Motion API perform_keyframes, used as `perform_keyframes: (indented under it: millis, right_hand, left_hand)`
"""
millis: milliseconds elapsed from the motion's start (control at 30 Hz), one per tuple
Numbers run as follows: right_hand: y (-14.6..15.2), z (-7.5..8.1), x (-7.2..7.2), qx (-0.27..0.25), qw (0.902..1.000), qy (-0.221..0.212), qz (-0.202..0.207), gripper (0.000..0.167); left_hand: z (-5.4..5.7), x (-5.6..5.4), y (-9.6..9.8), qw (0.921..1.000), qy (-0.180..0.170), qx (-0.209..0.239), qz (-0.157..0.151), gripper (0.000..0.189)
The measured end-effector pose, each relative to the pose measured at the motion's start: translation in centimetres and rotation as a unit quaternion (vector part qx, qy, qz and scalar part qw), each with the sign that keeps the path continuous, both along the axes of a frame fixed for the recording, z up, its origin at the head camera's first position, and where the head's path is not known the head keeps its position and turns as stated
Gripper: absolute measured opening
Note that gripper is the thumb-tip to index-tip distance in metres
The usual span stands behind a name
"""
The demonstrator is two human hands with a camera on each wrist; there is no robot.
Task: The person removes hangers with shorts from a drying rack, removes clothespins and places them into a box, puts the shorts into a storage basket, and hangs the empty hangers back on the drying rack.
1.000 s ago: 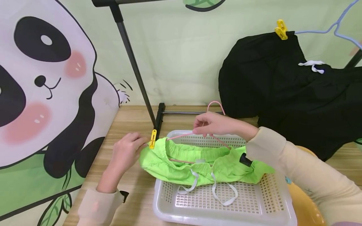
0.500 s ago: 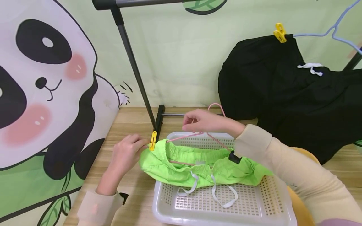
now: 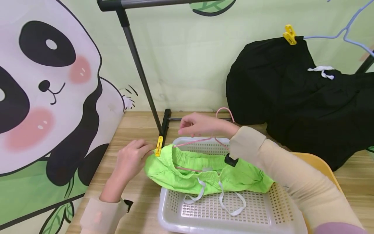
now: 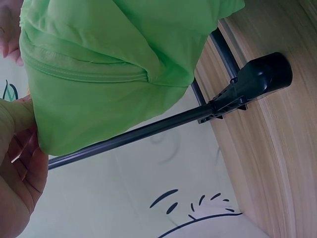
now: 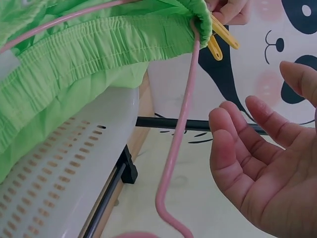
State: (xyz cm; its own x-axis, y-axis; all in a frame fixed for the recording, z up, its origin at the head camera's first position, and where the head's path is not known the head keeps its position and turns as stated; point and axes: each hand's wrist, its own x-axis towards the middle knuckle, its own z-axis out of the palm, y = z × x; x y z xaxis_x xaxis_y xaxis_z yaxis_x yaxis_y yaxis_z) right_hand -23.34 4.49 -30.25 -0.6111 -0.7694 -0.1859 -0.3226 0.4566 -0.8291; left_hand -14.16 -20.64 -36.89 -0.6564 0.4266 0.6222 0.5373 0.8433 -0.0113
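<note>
Lime-green drawstring shorts (image 3: pixel 187 180) at centre of the head view, stretched crosswise over the far half of a white perforated basket (image 3: pixel 257 208), left end overhanging the basket's left rim. Left grip (image 3: pixel 131 157), a bare hand at left of centre, pinches the shorts' outer left end between thumb and fingers; left wrist view confirms cloth caught at the fingertips, the rest spreading away to upper right of that frame. Yellow clothespin (image 3: pixel 158 146) at the same waistband corner, just beside the left fingertips; cannot tell whether they touch it. Pink hanger (image 5: pixel 171 158) runs into the open waistband, its hook showing beyond the right wrist. Right grip (image 3: pixel 201 125) holds nothing, fingers loosely bent; in the head view it lies above the hanger's shoulders and the shorts' waistband, and in the right wrist view at lower right, apart from both. White drawstring (image 3: pixel 201 190) loops down from the waistband front over the basket floor. Basket on wood-grain table (image 3: pixel 140 214); black rack (image 3: pixel 139 66) rises behind the left corner of the shorts. Upper right: black shorts (image 3: pixel 292 97) on a blue hanger (image 3: pixel 347 28), second yellow clothespin (image 3: pixel 290 34) at their left corner. Panda mural (image 3: pixel 29 87) fills the left side.
</note>
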Motion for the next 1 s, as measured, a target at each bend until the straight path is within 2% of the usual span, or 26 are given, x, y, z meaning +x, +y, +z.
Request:
perform_keyframes:
  millis: [300, 633, 1000]
  right_hand:
    - [-1.7, -0.6, -0.4, 0.012, 0.9998, -0.012, 0.010, 0.025]
    - [-3.3, -1.4, -0.6, 0.029, 0.9994, 0.010, 0.019, 0.026]
    - [-4.3, -2.7, -0.2, -0.003, 0.9991, -0.040, 0.016, 0.029]
  left_hand:
    - [0.1, 0.0, 0.0, 1.0000, 0.002, -0.005, 0.000, 0.016]
    - [0.1, 0.1, 0.0, 1.0000, 0.005, -0.005, -0.004, 0.016]
    - [0.1, 0.0, 0.0, 0.9999, 0.007, -0.010, -0.003, 0.015]
